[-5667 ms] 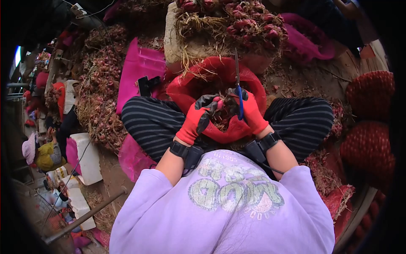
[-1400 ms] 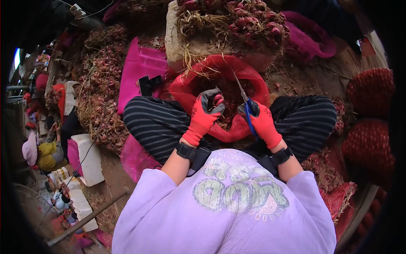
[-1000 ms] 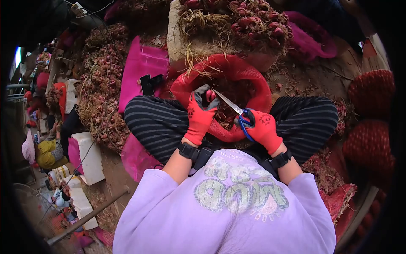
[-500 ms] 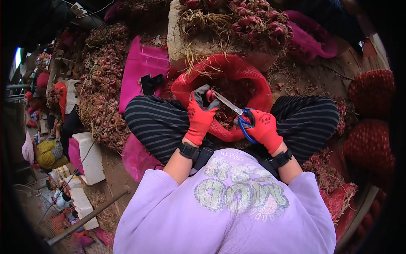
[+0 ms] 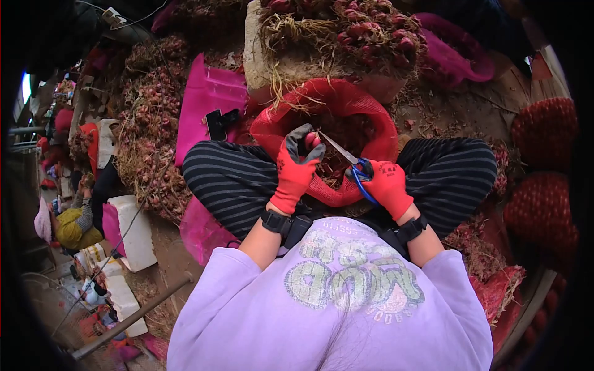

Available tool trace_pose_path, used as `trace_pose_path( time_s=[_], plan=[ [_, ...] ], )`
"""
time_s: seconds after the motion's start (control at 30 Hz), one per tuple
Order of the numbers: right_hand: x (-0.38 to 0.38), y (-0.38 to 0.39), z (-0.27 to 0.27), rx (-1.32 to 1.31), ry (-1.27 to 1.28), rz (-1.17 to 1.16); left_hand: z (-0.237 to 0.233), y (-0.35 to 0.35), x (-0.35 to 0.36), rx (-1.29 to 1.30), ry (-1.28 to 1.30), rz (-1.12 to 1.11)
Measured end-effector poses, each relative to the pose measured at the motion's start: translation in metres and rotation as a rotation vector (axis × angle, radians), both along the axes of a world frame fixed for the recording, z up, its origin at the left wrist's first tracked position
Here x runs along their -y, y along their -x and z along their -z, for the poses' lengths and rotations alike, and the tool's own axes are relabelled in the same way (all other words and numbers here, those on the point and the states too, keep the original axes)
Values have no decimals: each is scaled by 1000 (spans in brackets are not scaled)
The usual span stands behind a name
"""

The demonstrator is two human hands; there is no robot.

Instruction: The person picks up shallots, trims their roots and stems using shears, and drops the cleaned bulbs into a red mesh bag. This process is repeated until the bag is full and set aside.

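Both hands wear red gloves with grey fingers. My left hand pinches a small red onion above the open red mesh bag. My right hand is wrapped round the blue handles of a pair of scissors. The blades point up and left, their tip beside the onion. Loose onions and dry scraps lie inside the bag, which stands between my crossed legs.
Bunched onions are heaped on a pale block ahead. A phone rests by pink sheeting at the left. More onions lie beyond. Filled red sacks stand at the right. Another person sits far left.
The onion in my left hand has moved slightly right and turned. The scissor blades now lie closer together, their tip just off the onion.
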State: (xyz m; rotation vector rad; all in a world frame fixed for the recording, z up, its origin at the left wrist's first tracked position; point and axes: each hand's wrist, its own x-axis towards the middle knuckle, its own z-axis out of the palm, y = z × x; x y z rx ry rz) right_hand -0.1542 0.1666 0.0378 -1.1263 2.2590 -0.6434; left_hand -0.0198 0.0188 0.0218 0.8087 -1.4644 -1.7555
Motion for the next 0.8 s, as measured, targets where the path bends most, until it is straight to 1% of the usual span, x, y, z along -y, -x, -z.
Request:
trace_pose_path(
  time_s=[0.07, 0.1, 0.2, 0.27, 0.37, 0.43, 0.47, 0.5, 0.53, 0.57, 0.6, 0.63, 0.67, 0.73, 0.77, 0.8],
  plan=[
    [2, 5, -2, 37, -3, 37, 8, -2, 5, -127, -147, 102],
    [2, 6, 2, 133, 90, 55, 10, -3, 9, -192, -221, 151],
    [2, 7, 10, 396, 358, 119, -8, -7, 12, -56, -395, 279],
    [11, 6, 1, 527, 529, 181, -12, -7, 11, -3, -347, 327],
    [27, 9, -20, 686, 657, 146, -12, -6, 10, 99, -304, 382],
    [40, 13, -13, 387, 688, -56, -13, -4, 9, 210, -273, 431],
    [44, 13, -4, 238, 697, -155, -9, -8, 7, 119, -278, 447],
    [49, 10, 12, 202, 732, -152, 0, -13, 5, 28, -282, 463],
    [50, 7, 9, 215, 650, -115, 3, -15, 4, -63, -286, 477],
    [49, 3, 4, 229, 566, -80, 7, -15, 6, -1, -413, 453],
    [49, 0, 1, 244, 483, -46, 9, -16, 7, 77, -396, 465],
    [48, -1, 2, 318, 493, 15, 10, -18, 8, 157, -381, 476],
    [46, 1, 8, 512, 487, -3, 11, -21, 8, 237, -369, 484],
    [39, 13, 19, 895, 465, -40, 16, -23, 8, -37, -674, 383],
    [35, 19, 19, 892, 436, -116, 18, -21, 9, -179, -821, 330],
    [34, 20, 18, 697, 381, -81, 20, -19, 11, -325, -965, 276]
  ],
)
